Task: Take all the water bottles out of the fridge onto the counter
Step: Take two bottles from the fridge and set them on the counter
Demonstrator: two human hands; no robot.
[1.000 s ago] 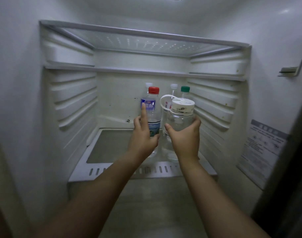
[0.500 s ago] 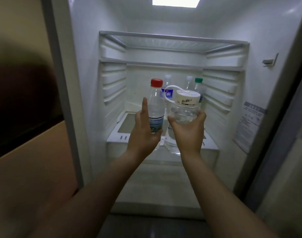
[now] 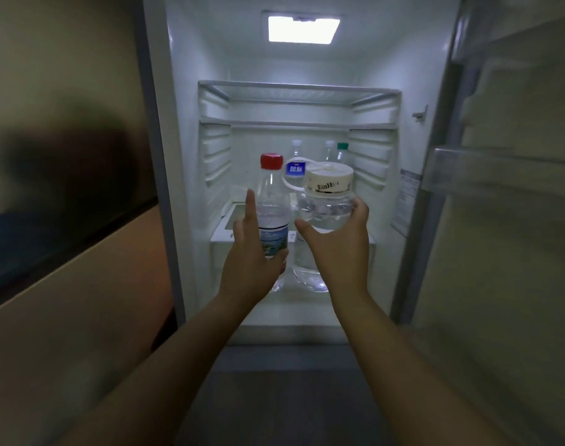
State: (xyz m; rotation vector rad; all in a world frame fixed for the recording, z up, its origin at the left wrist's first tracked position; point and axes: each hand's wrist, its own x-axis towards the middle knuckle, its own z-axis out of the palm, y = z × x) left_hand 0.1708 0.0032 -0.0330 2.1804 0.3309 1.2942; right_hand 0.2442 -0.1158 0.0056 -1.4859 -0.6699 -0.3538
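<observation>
My left hand grips a slim clear bottle with a red cap, its index finger pointing straight up beside it. My right hand holds a wide clear jar-like bottle with a cream lid and white loop strap. Both bottles are upright, in front of the open fridge. Deep inside the fridge stand three more bottles: one with a blue label and white cap, one with a white cap, one with a green cap, all partly hidden behind the held ones.
The open fridge door with its shelves stands at the right. A beige and dark cabinet front fills the left. A glass shelf spans the fridge above the bottles. Dark floor lies below.
Both hands have pulled their bottles back out of the fridge, and the view has backed away, so the fridge interior looks smaller and the door now shows at right.
</observation>
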